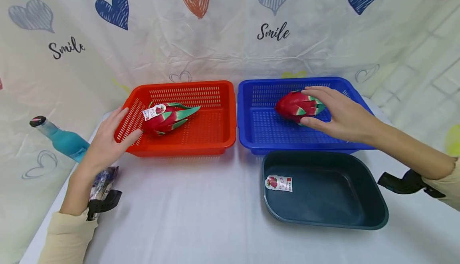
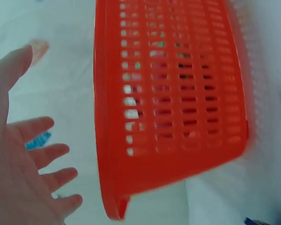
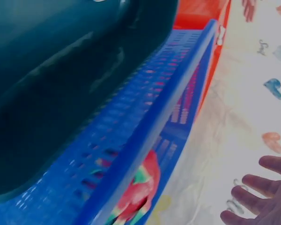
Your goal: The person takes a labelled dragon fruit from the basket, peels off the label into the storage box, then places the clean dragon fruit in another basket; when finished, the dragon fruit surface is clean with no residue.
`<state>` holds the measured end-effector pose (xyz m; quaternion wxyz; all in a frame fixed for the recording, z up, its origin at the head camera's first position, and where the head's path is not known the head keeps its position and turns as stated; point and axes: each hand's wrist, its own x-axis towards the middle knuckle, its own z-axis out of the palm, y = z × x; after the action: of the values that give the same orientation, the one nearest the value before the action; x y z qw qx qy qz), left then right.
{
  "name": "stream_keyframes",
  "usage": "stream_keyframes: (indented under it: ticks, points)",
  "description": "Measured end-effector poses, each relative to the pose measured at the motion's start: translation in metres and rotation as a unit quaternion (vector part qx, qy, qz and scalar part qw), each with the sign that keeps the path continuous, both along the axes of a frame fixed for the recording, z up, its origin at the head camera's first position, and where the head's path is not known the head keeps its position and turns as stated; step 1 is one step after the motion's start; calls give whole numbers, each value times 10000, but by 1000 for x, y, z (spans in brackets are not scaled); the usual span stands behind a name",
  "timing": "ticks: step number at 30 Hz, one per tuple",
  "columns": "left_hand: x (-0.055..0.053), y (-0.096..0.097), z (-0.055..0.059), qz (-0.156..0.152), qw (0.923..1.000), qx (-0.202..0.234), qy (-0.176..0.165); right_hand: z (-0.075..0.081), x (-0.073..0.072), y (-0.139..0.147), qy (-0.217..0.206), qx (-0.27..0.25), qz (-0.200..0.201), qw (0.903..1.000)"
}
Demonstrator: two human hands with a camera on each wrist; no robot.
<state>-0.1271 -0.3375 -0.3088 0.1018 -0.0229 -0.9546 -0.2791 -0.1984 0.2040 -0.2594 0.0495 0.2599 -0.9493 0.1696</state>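
My left hand [image 1: 108, 142], fingers spread and holding nothing, hovers by the left end of the red basket [image 1: 212, 150]. A dragon fruit [image 1: 167, 126] with a white label lies inside that basket, just right of this hand. The left wrist view has the hand apart from the basket wall [image 2: 145, 173]. Over the blue basket [image 1: 251, 134] is my right hand [image 1: 343, 114], thumb and fingers apart. Beneath it lies a second dragon fruit [image 1: 289, 106], partly covered by the fingers in the head view. In the right wrist view the fingers [image 3: 264, 185] are spread, away from the fruit [image 3: 143, 187].
A dark green tub [image 1: 323, 204] stands in front of the blue basket, with a dragon-fruit label [image 1: 279, 183] inside. At the left edge are a blue bottle [image 1: 68, 142] and a shiny packet [image 1: 104, 182]. Behind the baskets hangs a heart-printed cloth [image 1: 230, 28].
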Motion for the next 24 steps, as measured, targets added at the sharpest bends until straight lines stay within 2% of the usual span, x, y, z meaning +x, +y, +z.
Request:
stream_keyframes:
  ticks: [5, 9, 13, 17, 24]
  points:
    - [4, -18, -13, 117, 9990, 437, -36, 4, -4, -22, -82, -354, 379, 9986]
    - [3, -27, -25, 171, 9973, 699, -112, 2, -8, -40, -268, -420, 636, 9967]
    - [1, -33, -33, 292, 9964, 764, -243, 1, -13, -58, -389, -324, 874, 9949]
    - [0, -37, -37, 334, 9959, 785, -315, 7, -20, -77, -511, -205, 1055, 9929]
    - [2, -42, -43, 323, 9955, 708, -547, 19, -42, -119, -729, -241, 1288, 9887]
